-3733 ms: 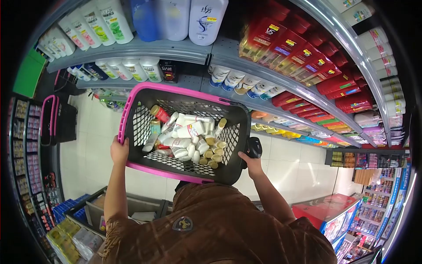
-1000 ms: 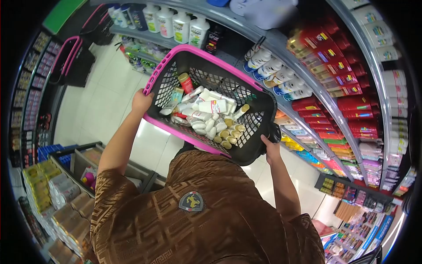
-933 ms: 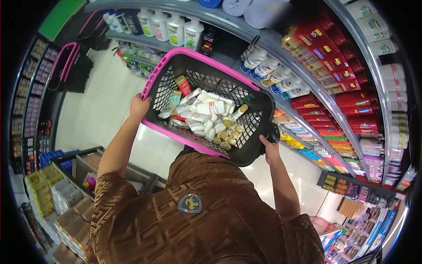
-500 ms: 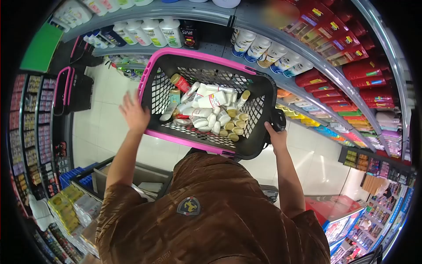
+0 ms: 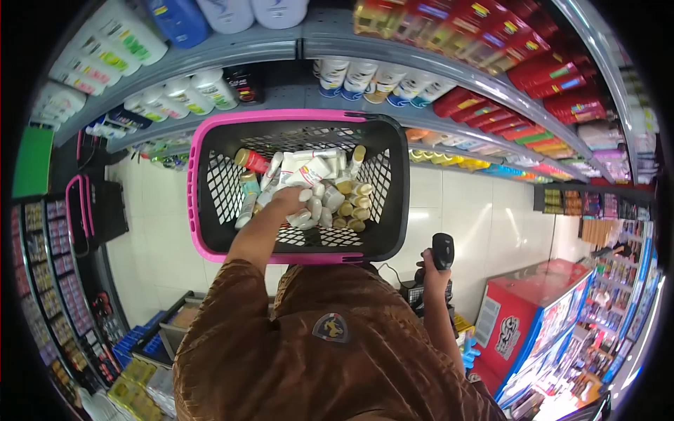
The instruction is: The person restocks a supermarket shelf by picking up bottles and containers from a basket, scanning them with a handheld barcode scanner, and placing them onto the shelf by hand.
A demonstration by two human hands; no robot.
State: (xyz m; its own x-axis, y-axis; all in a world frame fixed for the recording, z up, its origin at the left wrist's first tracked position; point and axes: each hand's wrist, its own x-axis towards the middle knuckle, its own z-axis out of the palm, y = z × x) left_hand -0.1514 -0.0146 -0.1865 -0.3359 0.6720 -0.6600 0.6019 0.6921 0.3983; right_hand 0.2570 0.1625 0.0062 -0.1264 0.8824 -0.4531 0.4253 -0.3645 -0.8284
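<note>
A black shopping basket with a pink rim [image 5: 195, 189] is in front of my body, near the shelf. In it lie white bottles [image 5: 309, 172], several gold-capped containers [image 5: 354, 207] and a red jar with a gold lid [image 5: 254, 161]. My left hand [image 5: 291, 200] reaches into the basket, its fingers closed at a small white item among the bottles; most of the fingers are hidden. Right of the basket, apart from it, my right hand [image 5: 435, 270] is wrapped round a black handheld scanner [image 5: 443, 250].
Shelves [image 5: 232, 63] of bottles and red boxes [image 5: 449, 35] run along the far side. Black baskets [image 5: 105, 210] stand at the left. A red display case [image 5: 509, 323] is at the lower right, and packed goods [image 5: 137, 389] are at the lower left.
My left hand has gone from the basket's left rim into the basket. My right hand has left the right side and moved down with the scanner. The basket now looks level and further left.
</note>
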